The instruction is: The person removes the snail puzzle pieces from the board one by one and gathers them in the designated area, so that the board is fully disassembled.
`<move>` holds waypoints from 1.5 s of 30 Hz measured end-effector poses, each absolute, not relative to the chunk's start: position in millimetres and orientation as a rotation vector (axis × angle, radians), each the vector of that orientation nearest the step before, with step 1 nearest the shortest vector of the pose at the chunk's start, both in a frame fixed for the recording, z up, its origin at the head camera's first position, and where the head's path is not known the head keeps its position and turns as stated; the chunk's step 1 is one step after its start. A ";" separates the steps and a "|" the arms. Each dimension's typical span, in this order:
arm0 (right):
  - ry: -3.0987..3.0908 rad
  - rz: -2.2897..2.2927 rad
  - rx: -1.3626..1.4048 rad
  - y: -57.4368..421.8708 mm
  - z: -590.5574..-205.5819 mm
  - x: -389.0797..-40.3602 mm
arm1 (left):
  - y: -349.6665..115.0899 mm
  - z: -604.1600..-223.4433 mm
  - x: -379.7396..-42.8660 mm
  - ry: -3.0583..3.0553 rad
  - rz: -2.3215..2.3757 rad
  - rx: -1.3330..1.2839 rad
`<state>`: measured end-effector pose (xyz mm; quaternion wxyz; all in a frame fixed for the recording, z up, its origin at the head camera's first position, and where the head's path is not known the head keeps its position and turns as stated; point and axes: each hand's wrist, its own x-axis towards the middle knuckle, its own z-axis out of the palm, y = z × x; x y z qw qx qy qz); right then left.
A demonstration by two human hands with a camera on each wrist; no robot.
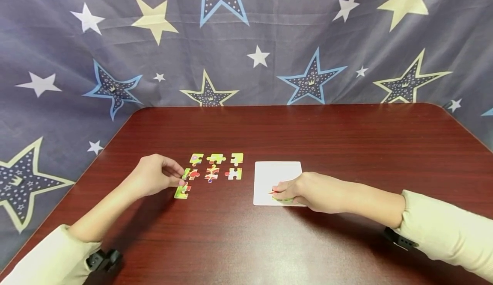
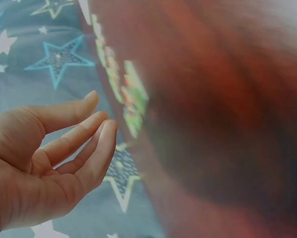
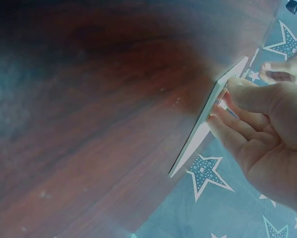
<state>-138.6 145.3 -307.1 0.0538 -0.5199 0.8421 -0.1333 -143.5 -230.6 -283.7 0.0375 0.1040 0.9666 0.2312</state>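
A flat white square board (image 1: 271,173) lies on the table, and my right hand (image 1: 319,191) is over its lower right part. The fingers of that hand hold a green and red puzzle piece (image 1: 283,199) against the board, covering most of it. In the right wrist view, the thumb and fingertips meet the surface of the board (image 3: 195,144). My left hand (image 1: 155,176) hovers by the lower left puzzle piece (image 1: 181,193), partly covering it in the head view. Its fingers are loosely bent, and nothing shows between thumb and fingers in the left wrist view.
More puzzle pieces (image 1: 216,158) lie in loose rows left of the board, spaced apart, coloured green, yellow and red. The dark red wooden table (image 1: 327,135) reaches back to a grey curtain (image 1: 246,32) printed with stars.
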 end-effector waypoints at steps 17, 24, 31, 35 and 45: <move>2.562 -0.390 -1.551 145.1 -307.6 -139.0 | -131.9 -278.4 -162.5 2.759 0.771 0.632; 2.571 -0.380 -1.542 144.7 -306.6 -139.4 | -102.7 -285.7 -162.0 2.699 0.722 0.826; 2.573 -0.347 -1.547 144.7 -306.3 -139.4 | -86.3 -299.8 -156.2 2.741 0.570 1.017; 2.576 -0.360 -1.532 145.8 -307.2 -139.1 | -82.8 -304.5 -151.5 2.729 0.525 1.037; 2.590 -0.348 -1.523 146.5 -304.1 -135.1 | -81.0 -307.3 -149.6 2.745 0.458 1.045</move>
